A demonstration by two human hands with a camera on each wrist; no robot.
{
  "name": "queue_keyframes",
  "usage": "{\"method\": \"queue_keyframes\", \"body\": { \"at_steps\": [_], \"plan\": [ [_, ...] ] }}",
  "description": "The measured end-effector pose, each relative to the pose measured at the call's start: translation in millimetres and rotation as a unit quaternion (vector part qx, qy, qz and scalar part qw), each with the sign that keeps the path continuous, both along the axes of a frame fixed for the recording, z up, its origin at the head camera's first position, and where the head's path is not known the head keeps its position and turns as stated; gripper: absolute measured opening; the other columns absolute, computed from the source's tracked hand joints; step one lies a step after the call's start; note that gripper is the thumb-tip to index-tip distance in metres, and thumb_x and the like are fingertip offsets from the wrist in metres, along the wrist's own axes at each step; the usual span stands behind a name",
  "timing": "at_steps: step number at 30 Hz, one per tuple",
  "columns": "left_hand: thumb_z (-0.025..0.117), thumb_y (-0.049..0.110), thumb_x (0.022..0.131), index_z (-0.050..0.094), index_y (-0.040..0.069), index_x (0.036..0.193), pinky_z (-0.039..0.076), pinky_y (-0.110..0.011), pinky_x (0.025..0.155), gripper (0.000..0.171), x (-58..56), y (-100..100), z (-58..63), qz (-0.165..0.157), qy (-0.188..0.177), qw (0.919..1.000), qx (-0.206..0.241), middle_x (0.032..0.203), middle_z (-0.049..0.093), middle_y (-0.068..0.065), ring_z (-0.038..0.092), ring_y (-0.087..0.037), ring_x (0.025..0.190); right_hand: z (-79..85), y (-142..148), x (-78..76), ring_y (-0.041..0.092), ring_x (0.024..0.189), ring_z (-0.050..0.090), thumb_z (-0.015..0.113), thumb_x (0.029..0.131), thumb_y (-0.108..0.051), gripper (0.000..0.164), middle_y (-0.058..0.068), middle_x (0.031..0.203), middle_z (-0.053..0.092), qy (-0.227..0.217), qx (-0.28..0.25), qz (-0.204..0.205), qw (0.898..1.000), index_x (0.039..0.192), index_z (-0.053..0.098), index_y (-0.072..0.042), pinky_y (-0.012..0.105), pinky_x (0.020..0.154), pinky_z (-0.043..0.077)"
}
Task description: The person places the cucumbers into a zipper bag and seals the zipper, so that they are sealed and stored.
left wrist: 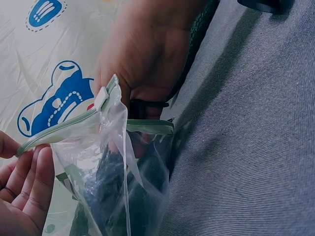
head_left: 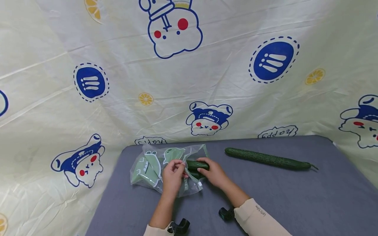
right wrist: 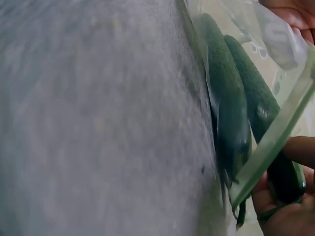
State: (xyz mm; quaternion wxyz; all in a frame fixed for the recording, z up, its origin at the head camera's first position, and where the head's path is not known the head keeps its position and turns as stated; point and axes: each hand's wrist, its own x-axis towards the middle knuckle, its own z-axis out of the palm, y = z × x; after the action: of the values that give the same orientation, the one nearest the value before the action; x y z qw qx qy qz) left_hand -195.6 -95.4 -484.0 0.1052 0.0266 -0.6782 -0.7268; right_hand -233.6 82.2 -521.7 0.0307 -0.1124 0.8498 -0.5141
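A clear zip bag (head_left: 137, 173) with green cartoon prints lies on the grey table, its mouth toward the right. My left hand (head_left: 172, 177) pinches the upper lip of that mouth between thumb and fingers; the left wrist view shows the lip lifted and the white slider (left wrist: 102, 98) at one end. In my right hand (head_left: 217, 173) is the near end of a dark green cucumber (right wrist: 256, 96), most of its length inside the bag. Beside it, a second cucumber (right wrist: 224, 93) lies within the bag, its stem end by the green zip strip (right wrist: 275, 142).
Another long cucumber (head_left: 265, 159) rests on the grey tabletop (head_left: 280, 196) to the right of the bag. Behind the table hangs a pale printed sheet (head_left: 224, 75). Black wrist cameras (head_left: 226, 213) sit on both forearms, close to the table.
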Motion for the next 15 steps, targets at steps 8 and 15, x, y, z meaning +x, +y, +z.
{"method": "queue_keyframes", "body": {
  "at_steps": [8,15],
  "plan": [
    [0.064,0.001,0.093,0.063,-0.011,0.100,0.061,-0.024,0.052,0.014,-0.2,1,1.4,0.002,-0.002,1.0000,-0.004,0.075,0.061,-0.005,0.061,-0.012,0.053,-6.1,18,1.0,0.033,0.123,0.060,0.068,0.096,-0.010,0.032,0.014,0.133,0.062,-0.001,0.006,0.016,1.000,0.128,0.065,-0.012,0.051,0.100,0.054],
    [0.064,0.001,0.093,0.063,-0.011,0.100,0.061,-0.024,0.053,0.014,-0.1,1,-0.7,0.003,-0.006,0.9999,-0.010,0.075,0.061,-0.005,0.061,-0.011,0.053,-8.3,29,1.5,0.031,0.118,0.063,0.070,0.094,-0.010,0.030,0.012,0.127,0.067,-0.007,0.013,0.006,1.000,0.124,0.068,-0.010,0.049,0.101,0.056]
  ]
}}
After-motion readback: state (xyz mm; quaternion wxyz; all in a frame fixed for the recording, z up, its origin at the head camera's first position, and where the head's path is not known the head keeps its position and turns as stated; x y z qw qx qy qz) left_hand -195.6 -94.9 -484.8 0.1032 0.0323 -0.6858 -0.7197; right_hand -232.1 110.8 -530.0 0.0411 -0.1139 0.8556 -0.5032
